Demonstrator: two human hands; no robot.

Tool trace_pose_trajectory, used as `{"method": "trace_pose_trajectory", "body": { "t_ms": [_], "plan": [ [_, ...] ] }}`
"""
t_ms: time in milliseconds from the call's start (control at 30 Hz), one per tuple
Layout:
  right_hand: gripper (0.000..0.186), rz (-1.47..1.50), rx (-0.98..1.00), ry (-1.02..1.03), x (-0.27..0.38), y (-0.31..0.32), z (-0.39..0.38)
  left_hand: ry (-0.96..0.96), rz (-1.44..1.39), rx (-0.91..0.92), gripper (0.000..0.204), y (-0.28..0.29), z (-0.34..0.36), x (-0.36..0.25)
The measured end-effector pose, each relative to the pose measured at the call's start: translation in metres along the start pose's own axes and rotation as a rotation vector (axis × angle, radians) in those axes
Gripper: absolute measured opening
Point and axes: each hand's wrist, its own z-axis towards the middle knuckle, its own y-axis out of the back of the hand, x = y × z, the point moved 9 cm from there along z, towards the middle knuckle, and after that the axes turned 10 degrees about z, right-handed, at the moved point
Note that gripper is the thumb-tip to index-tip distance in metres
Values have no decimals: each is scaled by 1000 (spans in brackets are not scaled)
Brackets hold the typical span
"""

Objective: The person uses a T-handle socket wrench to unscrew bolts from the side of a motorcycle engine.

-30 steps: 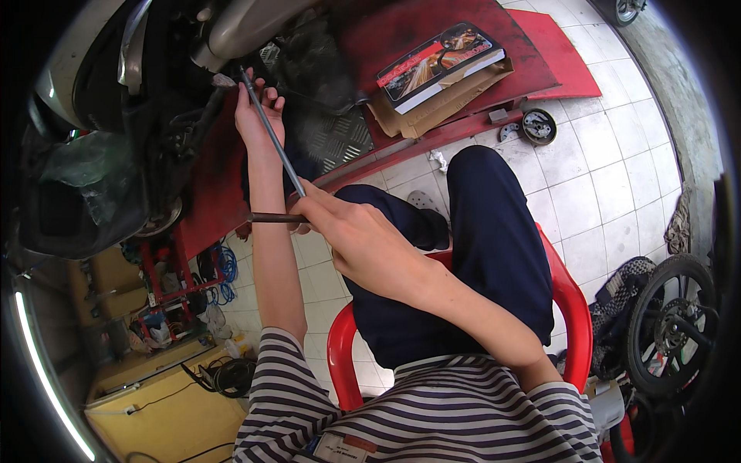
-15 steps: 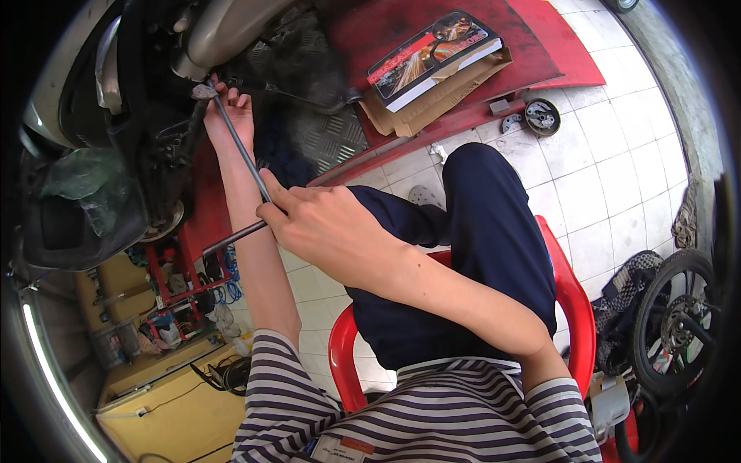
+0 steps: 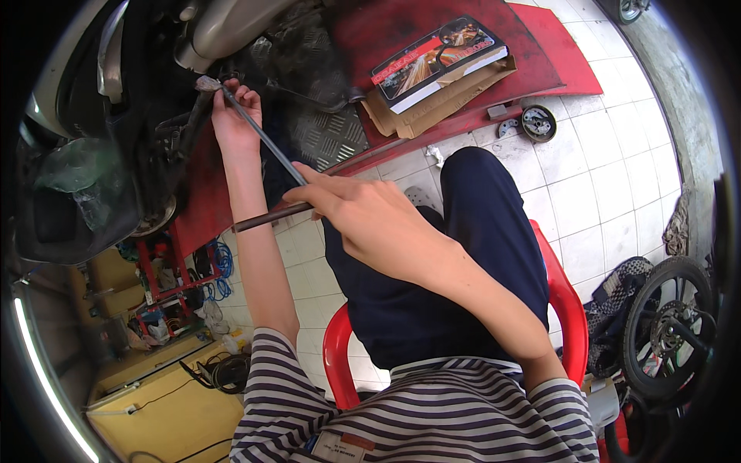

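Note:
A long steel T-handle wrench [image 3: 266,140] runs slanting from the underside of a motorcycle [image 3: 231,31] down toward my lap. My right hand [image 3: 386,224] is closed around its handle end, and one arm of the crossbar [image 3: 270,217] sticks out to the left over my left forearm. Up at the far end, my left hand [image 3: 238,123] has its fingers curled at the shaft, close under the motorcycle's silver casing. A pale, dirty lump [image 3: 207,83] sits beside those fingertips. What the wrench tip meets is hidden in the dark parts.
A printed box [image 3: 436,62] on torn cardboard [image 3: 455,96] rests on the red platform [image 3: 571,65]. Round drum-like part [image 3: 538,123] lies on the tiles. A wheel [image 3: 668,328] stands at right, a yellow cabinet [image 3: 177,420] at lower left. I sit on a red chair [image 3: 337,355].
My right hand has moved to the right, away from my left forearm, carrying the wrench handle with it. The crossbar's free end has shifted right and up. My left hand stays near the tip.

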Motion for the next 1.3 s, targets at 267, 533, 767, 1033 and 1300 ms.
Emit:
{"method": "trace_pose_trajectory", "body": {
  "t_ms": [267, 533, 767, 1033, 1300],
  "plan": [
    [16, 511, -314, -420, -30, 9, -64, 40, -20, -258, 18, -1, -54, 45],
    [20, 533, -621, -409, -15, 60, -121, -893, 1186, -396, 18, -47, -69, -14],
    [19, 464, -671, -538, -13, 85, -170, -848, 1281, -482, 35, -67, -35, -29],
    [19, 402, -715, -591, -22, 93, -188, -991, 1126, -508, 24, -66, -36, -31],
    [20, 378, -686, -609, -26, 96, -180, -971, 1094, -650, 20, -45, -34, -28]
  ]
}}
